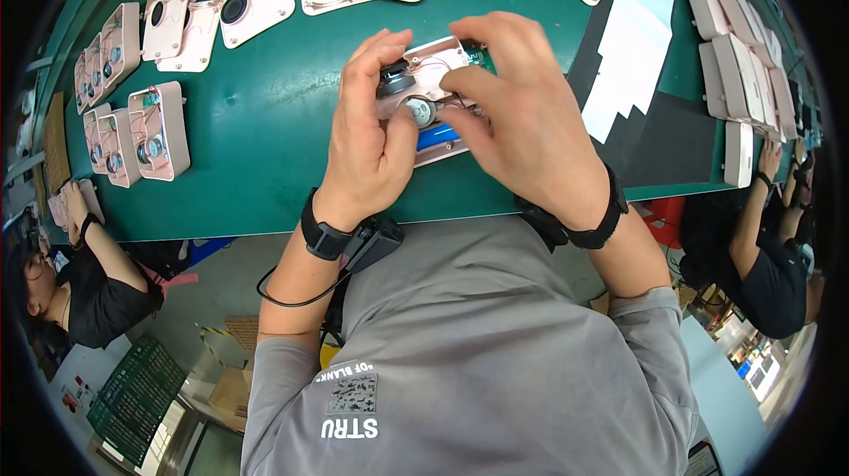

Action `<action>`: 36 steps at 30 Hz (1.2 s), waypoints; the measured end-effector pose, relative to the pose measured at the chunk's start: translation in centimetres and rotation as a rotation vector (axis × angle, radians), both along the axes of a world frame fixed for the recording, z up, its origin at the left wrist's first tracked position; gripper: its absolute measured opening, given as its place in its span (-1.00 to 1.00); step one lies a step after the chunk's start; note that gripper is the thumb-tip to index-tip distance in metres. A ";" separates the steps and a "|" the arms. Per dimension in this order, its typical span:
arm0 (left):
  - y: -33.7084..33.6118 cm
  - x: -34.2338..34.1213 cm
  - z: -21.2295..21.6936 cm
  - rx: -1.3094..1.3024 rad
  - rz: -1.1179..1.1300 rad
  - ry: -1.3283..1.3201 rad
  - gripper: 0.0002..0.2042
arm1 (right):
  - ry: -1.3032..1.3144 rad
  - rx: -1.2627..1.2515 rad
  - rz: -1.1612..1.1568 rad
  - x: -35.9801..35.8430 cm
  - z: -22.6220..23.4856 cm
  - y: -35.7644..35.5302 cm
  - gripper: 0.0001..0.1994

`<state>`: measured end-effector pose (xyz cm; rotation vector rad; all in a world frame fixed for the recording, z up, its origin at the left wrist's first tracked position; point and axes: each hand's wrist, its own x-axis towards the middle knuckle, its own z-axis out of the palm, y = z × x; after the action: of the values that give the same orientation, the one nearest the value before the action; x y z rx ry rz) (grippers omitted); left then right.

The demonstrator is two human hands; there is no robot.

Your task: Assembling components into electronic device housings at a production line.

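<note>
An open pale pink speaker housing (432, 74) lies tilted between my two hands above the green table. Inside it are a dark round speaker driver (395, 82), a silver round driver (419, 111), thin wires and a blue cylindrical battery (435, 137). A green circuit board (478, 57) shows at the far right end, partly covered by my fingers. My left hand (367, 135) is closed round the left side, its thumb at the silver driver. My right hand (535, 113) grips the right end, with its thumb and a finger reaching inside near the wires; their exact contact is hidden.
Several pink panels with black-ringed speakers (234, 9) lie along the far edge. More open housings (164, 135) stand at left. White paper (630, 51) and black sheets (672, 140) lie at right, before stacked pink cases (738, 73). Co-workers sit on both sides.
</note>
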<state>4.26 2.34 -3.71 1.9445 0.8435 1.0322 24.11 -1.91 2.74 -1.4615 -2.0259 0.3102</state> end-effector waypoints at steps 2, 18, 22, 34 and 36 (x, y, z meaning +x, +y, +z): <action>-0.1 0.2 -0.3 0.024 0.031 -0.053 -0.42 | -0.053 -0.014 0.022 -0.4 0.0 0.1 -0.78; -0.4 0.9 -0.6 0.075 0.086 -0.070 -0.42 | -0.405 0.059 0.091 -1.1 0.1 1.1 -0.85; -0.3 1.2 -0.5 0.085 0.108 -0.063 -0.42 | -0.316 0.000 0.110 -0.8 0.4 1.1 -0.84; -0.5 1.2 -0.6 0.166 0.144 -0.016 -0.43 | -0.496 0.044 0.068 -1.9 0.2 1.8 -0.84; -0.4 1.3 -0.6 0.158 0.154 -0.018 -0.44 | -0.485 0.024 0.070 -1.9 0.3 1.9 -0.82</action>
<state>5.55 1.93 -4.27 2.0217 0.9383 1.2382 22.26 -0.02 3.03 -1.5634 -2.4517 -0.0512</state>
